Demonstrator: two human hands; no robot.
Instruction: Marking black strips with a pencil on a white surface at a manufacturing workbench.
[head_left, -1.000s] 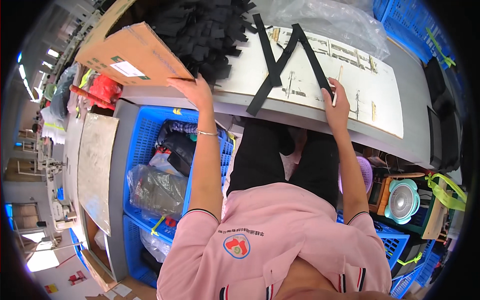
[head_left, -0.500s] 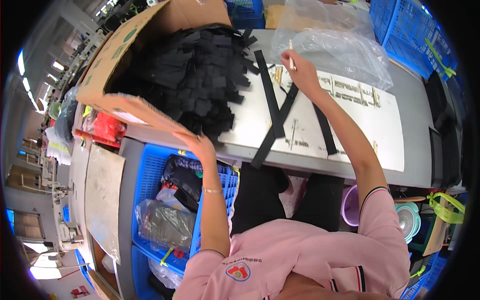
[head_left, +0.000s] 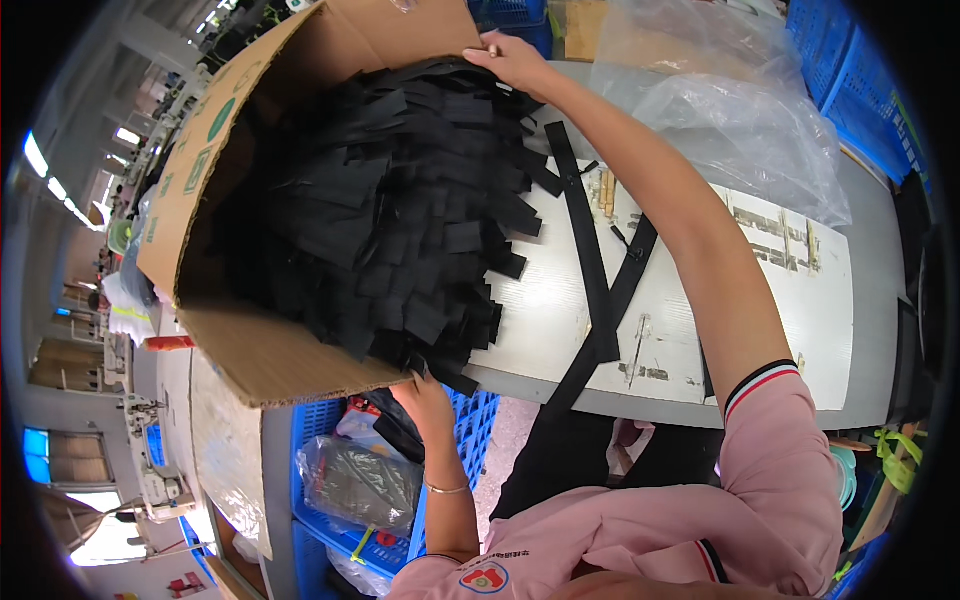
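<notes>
A large cardboard box lies tilted on its side, its mouth toward the table, full of layered black fabric strips. My left hand grips the box's near edge, the thumb beside the strip ends. At the far edge of the box, my right hand is closed on the cardboard, and a thin pale pen-like stick shows partly between its fingers. Loose long black strips with small dark pulls lie crossed on a white board, one end hanging past the table's front edge.
Clear plastic sheeting lies at the back, beside blue crates. Short tan pieces rest on the board. Below the box stands a blue basket with a plastic-wrapped bundle. Dark objects line the table's right end.
My right hand has moved from above the board to the box's far edge and taken hold of it. The box has shifted and tipped, its near edge now lower. My left hand stays on it.
</notes>
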